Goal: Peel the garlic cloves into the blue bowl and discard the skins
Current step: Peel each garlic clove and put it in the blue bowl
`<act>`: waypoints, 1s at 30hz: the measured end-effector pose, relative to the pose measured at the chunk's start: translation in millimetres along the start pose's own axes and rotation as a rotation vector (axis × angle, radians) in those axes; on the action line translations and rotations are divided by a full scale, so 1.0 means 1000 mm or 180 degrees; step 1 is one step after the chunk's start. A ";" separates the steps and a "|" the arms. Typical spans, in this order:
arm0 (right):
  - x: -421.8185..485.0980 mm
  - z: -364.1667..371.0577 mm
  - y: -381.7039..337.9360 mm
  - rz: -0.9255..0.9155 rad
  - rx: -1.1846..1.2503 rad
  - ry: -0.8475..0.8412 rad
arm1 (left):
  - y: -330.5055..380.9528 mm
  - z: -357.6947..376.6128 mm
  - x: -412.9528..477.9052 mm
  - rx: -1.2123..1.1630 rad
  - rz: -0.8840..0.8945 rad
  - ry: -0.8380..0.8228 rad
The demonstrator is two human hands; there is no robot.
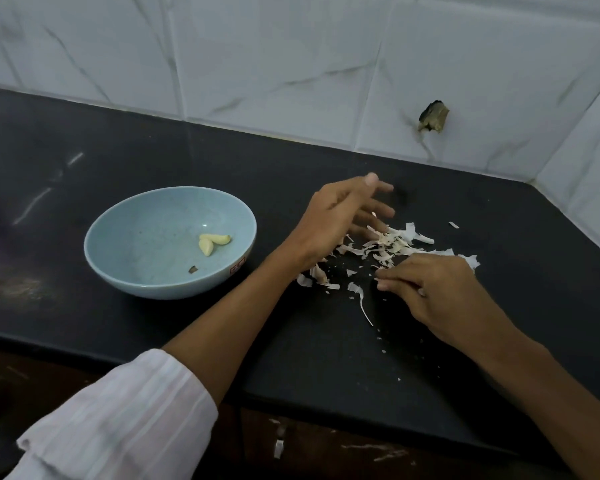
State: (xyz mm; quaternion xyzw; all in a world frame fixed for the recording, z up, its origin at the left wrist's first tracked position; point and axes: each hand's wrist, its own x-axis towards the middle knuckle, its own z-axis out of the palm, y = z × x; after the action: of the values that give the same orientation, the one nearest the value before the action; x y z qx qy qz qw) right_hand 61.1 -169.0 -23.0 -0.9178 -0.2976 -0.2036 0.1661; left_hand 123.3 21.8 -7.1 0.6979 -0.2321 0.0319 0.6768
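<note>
Left of centre in the frame, the blue bowl (94, 237) sits on the black counter (153, 150) with two peeled garlic cloves (211, 242) lying together near its middle and a small dark scrap (192, 269) by its near wall; no unpeeled clove shows anywhere, so peeling looks finished and discarding is likely the step in hand. Just right of the bowl, centre-right, the papery skins (395, 245) lie scattered in a loose heap, kept apart from the bowl so the cloves stay clean. Over the heap's left edge the left hand (329, 220) hovers with fingers spread and straight, holding nothing, probably to rake the bits together. At the heap's lower right the right hand (430, 289) rests with fingers curled, tips down at the counter; whether it pinches a skin I cannot tell. A white sleeve (125, 420) fills the lower left. Behind runs a marbled tile wall (291, 64) with a broken hole (433, 116) at upper right.
</note>
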 end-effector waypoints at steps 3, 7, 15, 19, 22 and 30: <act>0.008 0.003 -0.003 -0.0030 -0.0414 -0.0199 | 0.007 0.000 -0.001 -0.0491 -0.0513 -0.0100; 0.017 -0.002 -0.014 0.0213 -0.0522 -0.0748 | 0.006 0.001 0.001 -0.0446 -0.0637 -0.0148; 0.020 -0.018 -0.027 0.0306 -0.0314 -0.0913 | 0.004 0.001 0.003 -0.0440 -0.0589 0.0006; 0.026 -0.022 -0.022 0.0171 -0.0707 -0.0875 | 0.005 0.003 0.003 -0.0394 -0.0567 0.0065; 0.024 -0.019 -0.014 0.0150 -0.0613 -0.0484 | 0.005 0.001 0.004 -0.0347 -0.0532 0.0107; 0.018 -0.016 -0.013 -0.0096 -0.0474 -0.0485 | 0.006 0.003 0.004 -0.0374 -0.0500 0.0131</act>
State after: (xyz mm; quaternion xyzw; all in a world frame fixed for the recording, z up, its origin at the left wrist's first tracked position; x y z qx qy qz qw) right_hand 61.8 -157.0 1.9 -0.9358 -0.3072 -0.1573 0.0713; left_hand 123.4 18.4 -0.3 0.6722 -0.1642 -0.0206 0.7216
